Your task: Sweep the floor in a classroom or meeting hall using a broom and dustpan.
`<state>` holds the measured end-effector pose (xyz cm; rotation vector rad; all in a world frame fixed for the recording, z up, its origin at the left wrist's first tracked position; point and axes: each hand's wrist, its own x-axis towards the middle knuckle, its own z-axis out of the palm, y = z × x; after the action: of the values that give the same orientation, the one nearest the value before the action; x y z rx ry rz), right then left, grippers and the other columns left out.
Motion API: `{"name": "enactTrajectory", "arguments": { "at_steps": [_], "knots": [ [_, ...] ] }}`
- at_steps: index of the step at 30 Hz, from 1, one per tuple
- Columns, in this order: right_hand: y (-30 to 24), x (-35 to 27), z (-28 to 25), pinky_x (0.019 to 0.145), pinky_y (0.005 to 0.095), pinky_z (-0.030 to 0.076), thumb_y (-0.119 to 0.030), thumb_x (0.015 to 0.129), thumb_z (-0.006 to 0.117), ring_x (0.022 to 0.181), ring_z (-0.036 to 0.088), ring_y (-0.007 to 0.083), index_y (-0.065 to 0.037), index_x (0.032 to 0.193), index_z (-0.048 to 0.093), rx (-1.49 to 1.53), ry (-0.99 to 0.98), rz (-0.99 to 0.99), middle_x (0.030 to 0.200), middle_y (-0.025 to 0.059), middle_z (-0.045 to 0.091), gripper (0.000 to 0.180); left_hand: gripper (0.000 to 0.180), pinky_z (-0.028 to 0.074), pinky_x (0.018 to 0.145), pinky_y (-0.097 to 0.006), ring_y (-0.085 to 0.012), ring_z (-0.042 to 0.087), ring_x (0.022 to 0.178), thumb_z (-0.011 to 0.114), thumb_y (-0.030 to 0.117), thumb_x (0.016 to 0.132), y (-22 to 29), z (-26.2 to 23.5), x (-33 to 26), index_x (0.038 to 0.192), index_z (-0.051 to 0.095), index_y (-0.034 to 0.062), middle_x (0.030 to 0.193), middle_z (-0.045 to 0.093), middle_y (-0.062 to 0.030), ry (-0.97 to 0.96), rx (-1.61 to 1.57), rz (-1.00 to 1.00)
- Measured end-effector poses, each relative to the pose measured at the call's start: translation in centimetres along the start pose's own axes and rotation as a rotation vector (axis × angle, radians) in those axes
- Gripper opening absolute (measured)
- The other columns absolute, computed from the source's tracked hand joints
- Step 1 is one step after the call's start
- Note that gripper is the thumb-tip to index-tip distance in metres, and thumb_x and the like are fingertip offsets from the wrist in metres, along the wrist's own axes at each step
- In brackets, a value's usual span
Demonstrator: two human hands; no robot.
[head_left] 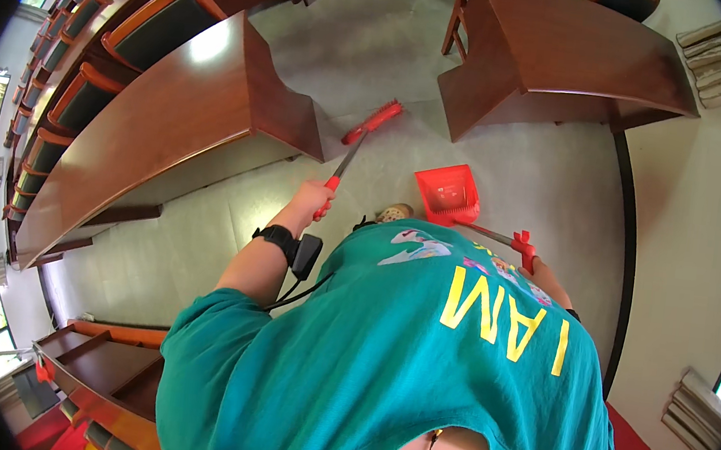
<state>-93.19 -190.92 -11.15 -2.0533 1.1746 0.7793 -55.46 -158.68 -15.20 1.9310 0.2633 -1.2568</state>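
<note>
My left hand (315,199) is closed round the red grip of a long-handled broom (350,154). The broom's red bristle head (374,122) is out ahead on the grey floor, beside the end of a wooden desk. On the right, a red dustpan (449,191) lies near my feet with its wide mouth facing away from me. Its metal handle runs to a red grip beside my right hand (541,277). That hand is partly hidden by my green shirt, but its fingers appear wrapped on the grip. One shoe (396,212) shows between broom and dustpan.
A curved wooden desk (169,105) stands on the left, with rows of dark-backed chairs (166,21) behind it. Another wooden desk (576,50) is at the far right, near a pale wall (673,216). Low wooden furniture (109,361) stands at the lower left.
</note>
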Motion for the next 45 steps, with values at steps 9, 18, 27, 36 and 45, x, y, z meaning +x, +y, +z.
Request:
{"name": "enactTrajectory", "arguments": {
  "at_steps": [9, 18, 27, 36, 45],
  "knots": [
    [0.6, 0.3, -0.3, 0.070, 0.0412, 0.049, -0.025, 0.087, 0.059, 0.077, 0.064, 0.0314, 0.000, 0.100, 0.049, 0.034, 0.018, -0.033, 0.084, 0.0191, 0.064, 0.030, 0.008, 0.032, 0.035, -0.027, -0.0132, 0.043, 0.042, 0.054, 0.008, 0.081, -0.6, -0.1, 0.6, 0.087, 0.049, 0.0066, 0.060, 0.048, -0.0046, 0.096, -0.101, -0.088],
    [0.8, 0.3, -0.6, 0.068, 0.0408, 0.049, -0.027, 0.086, 0.059, 0.077, 0.064, 0.0318, 0.000, 0.098, 0.050, 0.039, -0.020, -0.012, 0.084, 0.0191, 0.064, 0.030, 0.010, 0.034, 0.036, -0.023, -0.0104, 0.047, 0.045, 0.055, 0.014, 0.084, 0.5, 1.8, -1.6, 0.088, 0.050, 0.0063, 0.062, 0.052, -0.0043, -0.032, -0.238, -0.166],
    [0.7, 0.2, -0.2, 0.066, 0.0402, 0.049, -0.024, 0.086, 0.059, 0.073, 0.064, 0.0308, 0.000, 0.097, 0.050, 0.060, 0.008, -0.022, 0.082, 0.0187, 0.064, 0.027, 0.014, 0.033, 0.035, -0.026, -0.0111, 0.044, 0.043, 0.055, 0.012, 0.083, 2.2, -0.9, -0.2, 0.094, 0.052, 0.0044, 0.063, 0.051, -0.0051, -0.008, -0.100, 0.003],
    [4.6, 2.4, 2.3, 0.071, 0.0428, 0.049, -0.023, 0.085, 0.060, 0.081, 0.063, 0.0346, -0.001, 0.100, 0.049, 0.018, 0.037, -0.086, 0.089, 0.0209, 0.063, 0.029, 0.019, 0.042, 0.040, -0.037, -0.0245, 0.057, 0.045, 0.048, 0.009, 0.079, 6.1, -2.1, 10.2, 0.072, 0.058, -0.0057, 0.055, 0.056, -0.0162, 0.227, 0.441, 0.189],
    [0.4, 0.3, -0.1, 0.078, 0.0473, 0.046, -0.022, 0.085, 0.059, 0.093, 0.058, 0.0394, -0.005, 0.107, 0.049, -0.180, 0.007, -0.122, 0.096, 0.0224, 0.062, 0.029, 0.010, 0.034, 0.035, -0.037, -0.0212, 0.050, 0.043, 0.052, 0.007, 0.081, 4.3, -0.8, 7.7, 0.080, 0.053, -0.0033, 0.060, 0.052, -0.0118, 0.001, 0.321, 0.042]
  ]
}}
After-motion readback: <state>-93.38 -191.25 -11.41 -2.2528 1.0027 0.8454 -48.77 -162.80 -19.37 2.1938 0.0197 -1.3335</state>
